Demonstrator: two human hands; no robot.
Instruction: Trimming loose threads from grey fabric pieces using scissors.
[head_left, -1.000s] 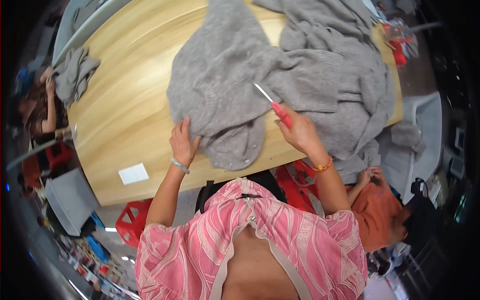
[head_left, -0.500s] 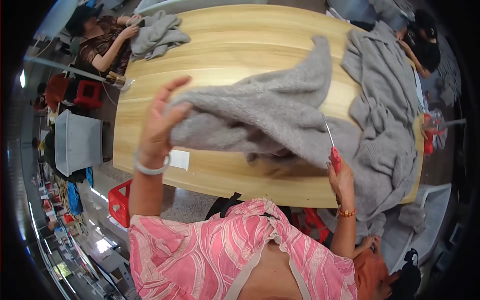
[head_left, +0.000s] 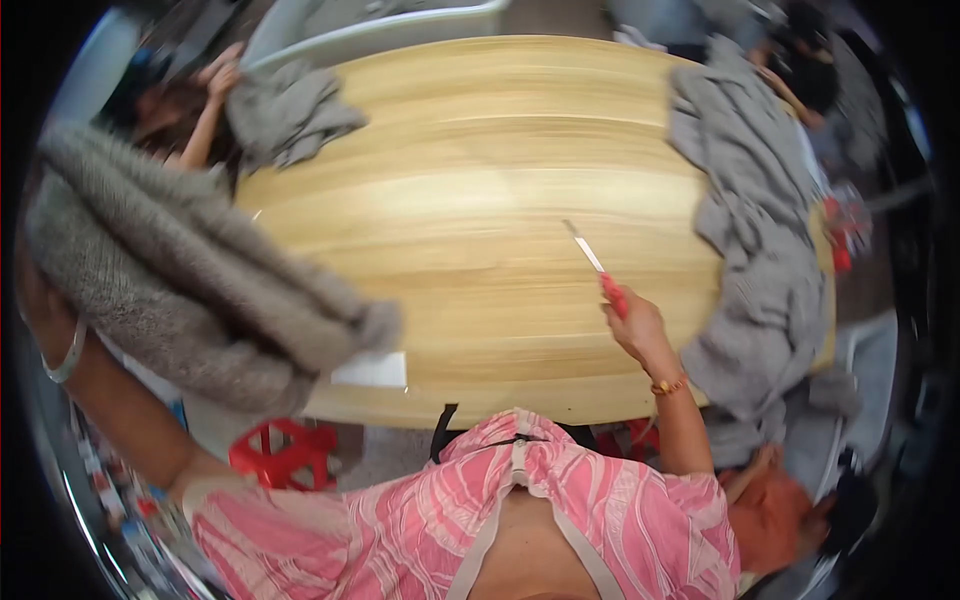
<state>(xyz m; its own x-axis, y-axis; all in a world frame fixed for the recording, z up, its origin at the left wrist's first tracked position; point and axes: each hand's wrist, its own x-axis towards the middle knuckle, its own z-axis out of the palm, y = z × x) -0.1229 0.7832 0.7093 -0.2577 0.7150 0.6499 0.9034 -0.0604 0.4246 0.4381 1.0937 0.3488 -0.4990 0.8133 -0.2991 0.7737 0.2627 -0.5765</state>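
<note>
My left hand (head_left: 42, 300), at the far left, holds up a bulky grey knit garment (head_left: 190, 270). The fingers are hidden behind the cloth, which hangs in blurred folds over the table's left edge. My right hand (head_left: 636, 325) is closed round the red handle of a tool (head_left: 613, 294) with a slim, bright metal shaft. Its tip points up and left over the wooden table (head_left: 480, 190), touching no cloth. Whether the shaft is a blade or a hook cannot be made out.
More grey knitwear (head_left: 755, 250) lies along the table's right side, and another grey piece (head_left: 290, 115) at the far left before a co-worker. A white paper (head_left: 370, 370) lies near the front edge. A red stool (head_left: 285, 453) stands below left. Other people sit at the right.
My left hand has swung the grey garment from the table's middle to the far left, lifting it. My right hand has moved a little left with the red-handled tool.
</note>
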